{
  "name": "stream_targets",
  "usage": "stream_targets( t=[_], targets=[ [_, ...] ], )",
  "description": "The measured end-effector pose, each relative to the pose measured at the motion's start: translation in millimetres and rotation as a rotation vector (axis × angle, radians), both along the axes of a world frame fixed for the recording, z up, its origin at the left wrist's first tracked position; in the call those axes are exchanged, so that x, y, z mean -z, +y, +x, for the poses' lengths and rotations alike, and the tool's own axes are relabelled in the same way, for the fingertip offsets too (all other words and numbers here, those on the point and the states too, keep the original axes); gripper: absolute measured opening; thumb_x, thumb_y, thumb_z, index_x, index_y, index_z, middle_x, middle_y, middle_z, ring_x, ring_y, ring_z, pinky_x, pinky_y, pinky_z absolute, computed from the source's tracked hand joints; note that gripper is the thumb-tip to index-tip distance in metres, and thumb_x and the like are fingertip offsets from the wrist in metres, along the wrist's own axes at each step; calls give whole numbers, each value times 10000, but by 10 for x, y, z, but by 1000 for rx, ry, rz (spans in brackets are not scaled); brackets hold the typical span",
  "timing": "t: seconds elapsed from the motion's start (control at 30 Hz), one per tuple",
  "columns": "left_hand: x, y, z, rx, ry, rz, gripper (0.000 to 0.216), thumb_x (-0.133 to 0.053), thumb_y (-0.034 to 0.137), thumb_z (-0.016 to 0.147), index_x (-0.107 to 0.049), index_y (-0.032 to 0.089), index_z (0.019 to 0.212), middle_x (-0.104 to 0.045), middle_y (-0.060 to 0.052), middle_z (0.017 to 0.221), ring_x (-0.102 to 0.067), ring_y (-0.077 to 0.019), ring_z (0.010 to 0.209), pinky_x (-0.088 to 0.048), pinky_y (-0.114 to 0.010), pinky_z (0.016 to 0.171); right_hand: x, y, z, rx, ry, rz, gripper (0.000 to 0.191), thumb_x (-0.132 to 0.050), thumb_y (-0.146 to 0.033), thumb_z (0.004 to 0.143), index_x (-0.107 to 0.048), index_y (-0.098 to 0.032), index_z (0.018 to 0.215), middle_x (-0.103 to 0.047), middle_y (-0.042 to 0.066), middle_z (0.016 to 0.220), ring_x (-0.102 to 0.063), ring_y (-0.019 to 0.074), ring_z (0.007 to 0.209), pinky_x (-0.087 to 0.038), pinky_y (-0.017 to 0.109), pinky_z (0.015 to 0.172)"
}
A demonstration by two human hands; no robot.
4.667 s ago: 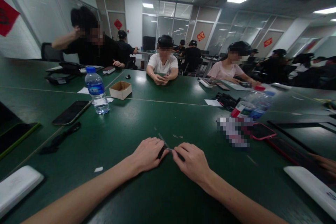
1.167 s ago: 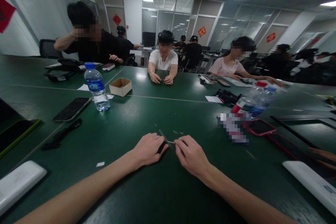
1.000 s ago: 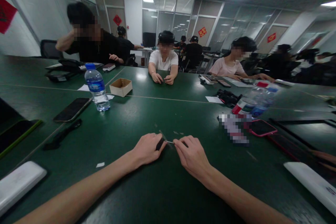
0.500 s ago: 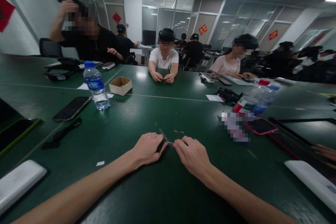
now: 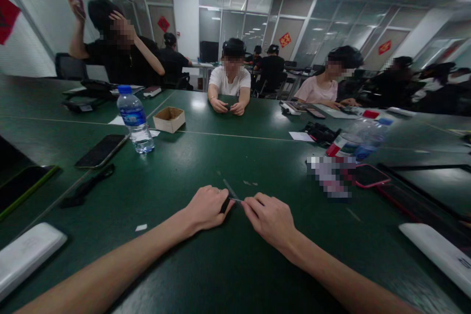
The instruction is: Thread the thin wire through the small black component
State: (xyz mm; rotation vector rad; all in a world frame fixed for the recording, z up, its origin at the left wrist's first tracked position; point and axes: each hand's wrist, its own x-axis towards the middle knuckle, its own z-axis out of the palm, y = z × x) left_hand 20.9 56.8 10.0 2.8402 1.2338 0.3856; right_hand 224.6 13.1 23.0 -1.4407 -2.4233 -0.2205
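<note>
Both my hands rest on the green table (image 5: 235,265) in front of me, fingertips nearly meeting. My left hand (image 5: 204,208) is closed around a small black object (image 5: 224,205) that pokes out between its fingers. My right hand (image 5: 270,217) pinches a thin silvery piece (image 5: 236,200) that reaches across to the black object. A thin grey strip (image 5: 230,189) lies on the table just beyond my fingers, with a few tiny scraps (image 5: 248,183) beside it.
A water bottle (image 5: 135,119), a cardboard box (image 5: 169,119) and a dark phone (image 5: 100,150) stand at the left. A black strap (image 5: 86,187) and white cases (image 5: 27,258) (image 5: 436,253) lie near. Bottles (image 5: 362,138) and a pink-cased phone (image 5: 368,175) sit right. Other people sit across the table.
My hands stay pinched together at the same spot. The person in black at far left has raised both arms to the head.
</note>
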Motion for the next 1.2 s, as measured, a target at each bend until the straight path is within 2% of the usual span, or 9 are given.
stream_targets(
  t=[0.47, 0.8, 1.2],
  targets=[
    [-12, -2, 8, -15, 28, 10, 373, -305, 398, 966, -569, 157, 858, -663, -90, 787, -637, -227, 702, -488, -349, 688, 8, -6, 1, 5, 5, -33, 333, -374, -343, 970, -674, -201, 943, -624, 26, 790, -495, 85, 604, -308, 203, 532],
    [-25, 3, -25, 68, 26, -24, 380, -306, 421, 969, -553, 163, 839, -648, -78, 775, -618, -215, 695, -462, -352, 705, 13, -33, 11, -4, -20, 21, 325, -401, -345, 955, -676, -191, 872, -621, 13, 762, -473, 76, 580, -285, 209, 528],
    [-39, -6, -36, 128, 6, -19, 347, -312, 417, 969, -519, 174, 831, -641, -62, 770, -609, -207, 701, -438, -343, 699, 7, -50, 38, -55, 44, 82, 285, -446, -334, 936, -692, -201, 883, -651, 6, 774, -507, 78, 597, -309, 208, 555]
  ],
)
